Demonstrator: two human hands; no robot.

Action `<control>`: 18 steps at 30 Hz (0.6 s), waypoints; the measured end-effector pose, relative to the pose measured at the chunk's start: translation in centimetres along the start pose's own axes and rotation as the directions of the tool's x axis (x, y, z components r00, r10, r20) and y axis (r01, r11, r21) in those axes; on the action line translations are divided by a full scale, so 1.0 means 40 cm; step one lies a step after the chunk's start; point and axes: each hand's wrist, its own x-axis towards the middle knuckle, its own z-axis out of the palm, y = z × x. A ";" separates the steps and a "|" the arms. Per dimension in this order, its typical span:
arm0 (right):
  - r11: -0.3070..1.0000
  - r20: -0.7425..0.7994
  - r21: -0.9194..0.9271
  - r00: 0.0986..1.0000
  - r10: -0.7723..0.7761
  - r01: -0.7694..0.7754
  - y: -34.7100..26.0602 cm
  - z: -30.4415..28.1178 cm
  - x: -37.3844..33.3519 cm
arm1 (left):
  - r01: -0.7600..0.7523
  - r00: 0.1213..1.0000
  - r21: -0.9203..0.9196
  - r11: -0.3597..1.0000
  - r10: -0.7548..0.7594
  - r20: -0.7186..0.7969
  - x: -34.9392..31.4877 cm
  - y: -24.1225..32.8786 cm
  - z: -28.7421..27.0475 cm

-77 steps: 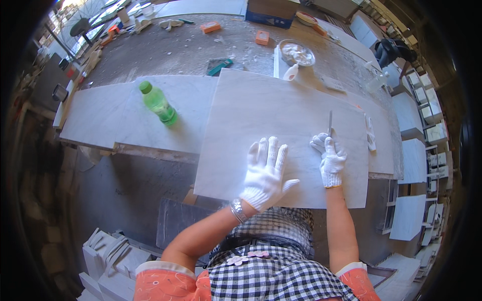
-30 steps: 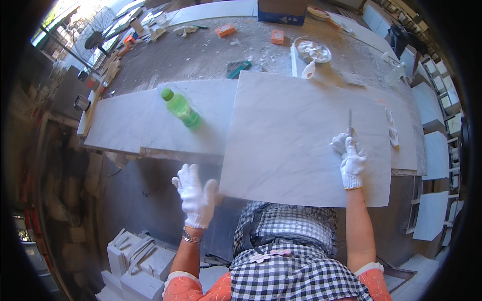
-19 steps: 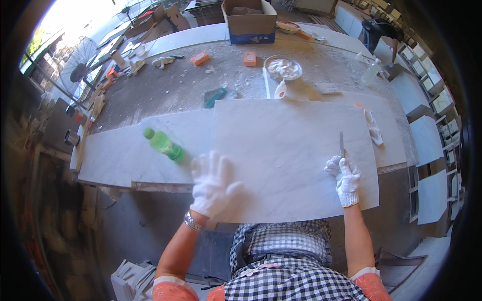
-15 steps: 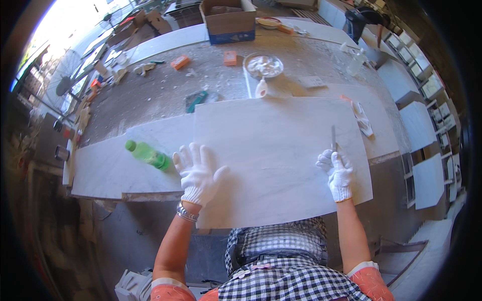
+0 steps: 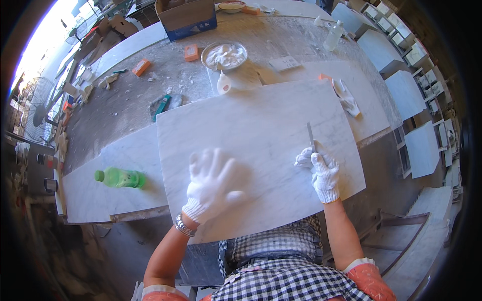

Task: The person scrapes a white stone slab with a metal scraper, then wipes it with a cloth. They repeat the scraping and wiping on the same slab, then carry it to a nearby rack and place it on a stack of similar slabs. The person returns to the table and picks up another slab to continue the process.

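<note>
A large white marble slab [image 5: 261, 135] with faint grey veins lies in front of me, its near edge close to my checked apron. My left hand [image 5: 213, 183], in a white knit glove, is over the slab's left part with fingers spread and nothing in it; whether the palm touches the stone I cannot tell. Over the right part, my gloved right hand [image 5: 321, 170] is closed around a thin, narrow metal blade [image 5: 311, 136], perhaps a putty knife, that points away from me. Its handle is hidden in the fingers.
Beyond the slab stand a bowl of white paste [image 5: 225, 55] and a white squeeze bottle [image 5: 224, 84]. A green plastic bottle [image 5: 120, 178] lies at left. Loose gloves [image 5: 346, 98] rest at right. Farther back are orange boxes [image 5: 191, 52], a cardboard box [image 5: 187, 20] and a clear bottle [image 5: 333, 36].
My left hand has moved from the slab's left edge inward over its surface, fingers still spread. The right hand keeps hold of the blade. The whole view has shifted and turned somewhat.
</note>
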 end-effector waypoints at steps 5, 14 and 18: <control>1.000 -0.003 0.000 1.000 0.008 -0.008 0.006 -0.004 -0.006 | 0.021 0.994 -0.002 1.000 -0.021 -0.106 0.052 0.030 0.022; 0.999 0.065 0.016 0.997 -0.033 0.032 0.018 -0.014 -0.004 | -0.312 0.946 -0.124 0.942 0.320 0.047 0.064 0.027 0.031; 1.000 0.027 -0.010 1.000 -0.005 0.005 0.014 -0.011 -0.007 | 0.173 0.977 -0.007 0.985 -0.173 -0.124 0.019 -0.007 0.012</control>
